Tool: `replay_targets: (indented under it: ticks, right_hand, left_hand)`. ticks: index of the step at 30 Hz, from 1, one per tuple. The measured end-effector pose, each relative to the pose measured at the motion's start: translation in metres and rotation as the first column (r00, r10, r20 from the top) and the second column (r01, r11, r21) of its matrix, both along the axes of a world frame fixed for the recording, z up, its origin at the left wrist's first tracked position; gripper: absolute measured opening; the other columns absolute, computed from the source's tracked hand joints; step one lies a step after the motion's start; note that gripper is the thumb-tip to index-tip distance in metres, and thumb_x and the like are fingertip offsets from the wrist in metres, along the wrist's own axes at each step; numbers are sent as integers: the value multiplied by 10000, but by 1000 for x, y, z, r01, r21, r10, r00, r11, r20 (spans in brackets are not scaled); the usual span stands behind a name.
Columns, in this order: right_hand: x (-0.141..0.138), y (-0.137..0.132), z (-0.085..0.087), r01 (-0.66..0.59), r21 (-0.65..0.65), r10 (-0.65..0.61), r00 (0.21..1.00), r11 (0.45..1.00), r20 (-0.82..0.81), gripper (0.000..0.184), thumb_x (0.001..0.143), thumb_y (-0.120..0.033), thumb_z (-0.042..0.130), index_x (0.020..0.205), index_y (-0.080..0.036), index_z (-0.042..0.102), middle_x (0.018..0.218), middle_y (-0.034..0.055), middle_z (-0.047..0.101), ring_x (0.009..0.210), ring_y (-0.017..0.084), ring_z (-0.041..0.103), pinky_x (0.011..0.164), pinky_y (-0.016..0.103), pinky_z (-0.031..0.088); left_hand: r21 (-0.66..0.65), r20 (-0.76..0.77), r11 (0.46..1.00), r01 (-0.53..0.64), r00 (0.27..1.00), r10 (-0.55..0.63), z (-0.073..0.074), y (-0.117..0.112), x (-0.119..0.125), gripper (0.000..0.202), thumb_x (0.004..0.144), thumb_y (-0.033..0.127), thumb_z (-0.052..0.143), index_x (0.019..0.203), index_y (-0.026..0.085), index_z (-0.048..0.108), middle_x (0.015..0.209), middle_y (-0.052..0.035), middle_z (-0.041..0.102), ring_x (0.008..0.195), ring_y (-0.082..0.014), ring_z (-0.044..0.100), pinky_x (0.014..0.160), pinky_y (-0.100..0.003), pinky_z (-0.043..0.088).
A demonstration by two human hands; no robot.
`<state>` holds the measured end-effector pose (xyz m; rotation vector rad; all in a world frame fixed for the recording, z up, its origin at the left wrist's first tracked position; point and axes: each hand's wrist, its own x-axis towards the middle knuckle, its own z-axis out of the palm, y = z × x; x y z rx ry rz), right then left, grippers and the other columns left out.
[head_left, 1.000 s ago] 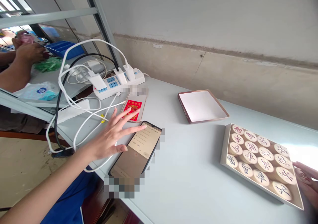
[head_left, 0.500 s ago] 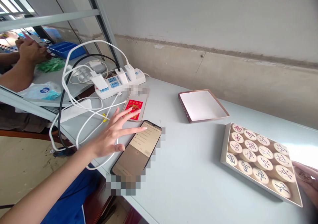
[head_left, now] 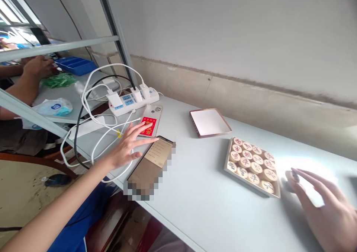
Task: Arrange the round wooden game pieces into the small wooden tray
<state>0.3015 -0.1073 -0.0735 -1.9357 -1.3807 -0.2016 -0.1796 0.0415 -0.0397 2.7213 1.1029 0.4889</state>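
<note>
My left hand (head_left: 128, 147) hovers open with fingers spread, its fingertips at the near-left edge of a dark phone (head_left: 153, 162) whose screen is lit, lying on the pale table (head_left: 200, 192). My right hand (head_left: 320, 203) reaches in from the lower right with fingers stretched out. Its fingertips are at a loose round wooden chess piece (head_left: 291, 176) lying just right of a shallow wooden box (head_left: 227, 156). The box holds several round chess pieces with red and black characters. A flat empty lid (head_left: 209, 122) lies behind the box.
A second phone with a red card in its case (head_left: 150, 120) lies beyond the lit one. A white power strip (head_left: 133, 98) with chargers and looping cables (head_left: 92, 133) sits at the left. Another person's hands (head_left: 37, 67) work at a neighbouring table with a blue tray (head_left: 75, 65) and tissue pack (head_left: 54, 107).
The view has pulled back and shifted, so the box sits nearer the middle. My right hand has come further into view beside the box, by a loose piece. My left hand stays over the phone.
</note>
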Motion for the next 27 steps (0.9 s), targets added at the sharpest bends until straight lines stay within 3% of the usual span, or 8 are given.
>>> replay_targets:
  ticks: [4,6,9,12,15,18,23,27]
  right_hand:
    - [-9,-6,9,-14,122,13,1000,992,3,415,802,-604,512,1073,-315,638,1062,104,573,940,260,577,752,465,479]
    - [-18,-9,16,-62,102,66,997,993,-36,382,840,-541,488,1072,-270,626,995,82,556,854,215,580,711,413,500]
    - [-40,-7,28,-222,-1,221,975,975,-28,295,877,-422,481,1085,-258,613,1000,71,546,886,190,565,751,361,492]
    - [-65,3,37,-323,-90,325,946,942,5,260,894,-372,486,1096,-268,613,1021,66,563,948,197,547,804,350,458]
    - [-87,15,43,-367,-211,389,919,906,70,251,909,-347,478,1110,-281,611,1032,57,578,994,205,523,846,349,406]
    - [-99,20,44,-336,-300,393,906,893,154,242,910,-325,480,1108,-290,616,1029,46,586,986,207,508,876,361,354]
    - [-102,16,43,-272,-302,346,910,913,226,264,908,-307,485,1143,-312,603,1054,39,595,1000,208,490,852,352,315]
    - [-101,13,42,-283,-285,349,912,916,214,263,922,-312,462,1139,-323,611,1054,35,608,993,198,498,824,336,305]
  left_hand:
    - [66,32,998,-17,999,15,-2,-1,-2,739,833,714,98,1287,309,518,1494,-9,279,1363,-289,223,1138,-502,58]
    - [122,67,992,-16,998,8,-4,-1,-6,642,884,638,157,1284,287,517,1483,-18,300,1350,-289,254,1132,-491,119]
    - [199,134,979,-49,991,23,-6,0,-8,428,917,471,313,1239,288,527,1468,20,319,1315,-300,316,1121,-459,190]
    - [254,215,961,-110,975,55,3,-9,4,328,880,410,406,1138,294,571,1429,78,351,1254,-314,388,1110,-425,241]
    - [234,215,964,-123,974,72,20,-33,38,282,887,361,412,1073,251,594,1295,9,474,1187,-275,456,1059,-415,317]
    - [124,223,989,-74,974,45,30,-58,91,284,916,341,363,966,218,615,1069,-35,593,1021,-209,554,914,-338,417]
    - [-104,188,989,-103,975,121,21,-70,175,292,912,351,360,828,212,602,885,-31,656,806,-172,599,661,-257,406]
    - [-178,156,976,-128,975,157,14,-63,214,326,911,386,362,782,198,596,849,-49,673,748,-188,604,582,-266,349]
